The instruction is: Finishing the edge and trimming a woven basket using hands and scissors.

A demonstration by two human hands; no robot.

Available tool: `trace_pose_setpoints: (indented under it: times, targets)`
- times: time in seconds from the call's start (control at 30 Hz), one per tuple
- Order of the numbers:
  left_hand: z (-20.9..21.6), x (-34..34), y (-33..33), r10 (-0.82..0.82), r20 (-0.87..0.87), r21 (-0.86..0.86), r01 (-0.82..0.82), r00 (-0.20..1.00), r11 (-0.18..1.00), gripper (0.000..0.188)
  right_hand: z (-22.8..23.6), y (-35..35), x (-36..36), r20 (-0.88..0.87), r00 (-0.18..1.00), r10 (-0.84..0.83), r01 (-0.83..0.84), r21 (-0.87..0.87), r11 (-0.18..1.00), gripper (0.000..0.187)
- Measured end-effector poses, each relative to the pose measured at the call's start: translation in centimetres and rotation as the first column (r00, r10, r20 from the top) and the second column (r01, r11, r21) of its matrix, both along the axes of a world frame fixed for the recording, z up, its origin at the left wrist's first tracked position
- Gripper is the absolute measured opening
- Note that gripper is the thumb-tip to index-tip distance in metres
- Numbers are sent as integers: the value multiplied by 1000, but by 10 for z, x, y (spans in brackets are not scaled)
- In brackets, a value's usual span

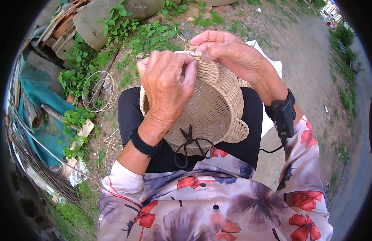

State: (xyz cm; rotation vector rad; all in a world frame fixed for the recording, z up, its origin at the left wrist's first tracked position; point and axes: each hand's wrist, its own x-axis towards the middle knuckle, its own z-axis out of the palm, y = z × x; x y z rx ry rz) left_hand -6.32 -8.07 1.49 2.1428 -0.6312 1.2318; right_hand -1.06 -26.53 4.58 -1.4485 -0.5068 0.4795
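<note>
A beige woven basket [234,98] rests tilted on my lap, its hollow inside facing me. My left hand [166,82] is closed on its far rim, thumb and fingers pinching the weave. Close beside it, my right hand [236,56] is bent over the same rim, thumb and fingertips drawn together. Whatever lies between those right fingertips is too small to make out. Loose pale strands [190,47] stick up at the rim near both hands. Dark metal scissors [189,140] lie at the basket's near edge, blades pointing away from me. A rounded woven flap [236,131] juts from the basket's lower right.
A loose coil of pale cord [101,91] lies on the ground at left, near green weeds [78,66]. Beyond are a teal tarp [39,108], wood scraps and a bundle of thin sticks [41,168]. A white sheet or bag [276,66] shows behind my right forearm.
</note>
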Motion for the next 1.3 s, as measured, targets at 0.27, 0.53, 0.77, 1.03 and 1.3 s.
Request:
trace_pose_setpoints:
  times: [0.27,0.53,0.77,1.03,1.3]
  targets:
    - [16,-7,-4,77,-110,56,-71,991,996,8,-2,7,-9,-14,997,-82,82,73,994,32]
    - [20,-6,-9,118,-30,112,-114,993,987,9,-7,7,-13,-45,991,-128,134,168,977,30]
    - [11,-8,-1,1,-159,-49,-9,987,999,8,-12,5,-15,-35,997,-74,79,182,980,31]
    - [8,-15,0,-62,-285,-179,10,957,984,10,-4,6,-15,21,992,-122,117,154,981,38]
    - [7,-16,-24,-106,-316,-276,16,943,961,4,-30,-3,-5,406,876,-259,279,11,960,28]
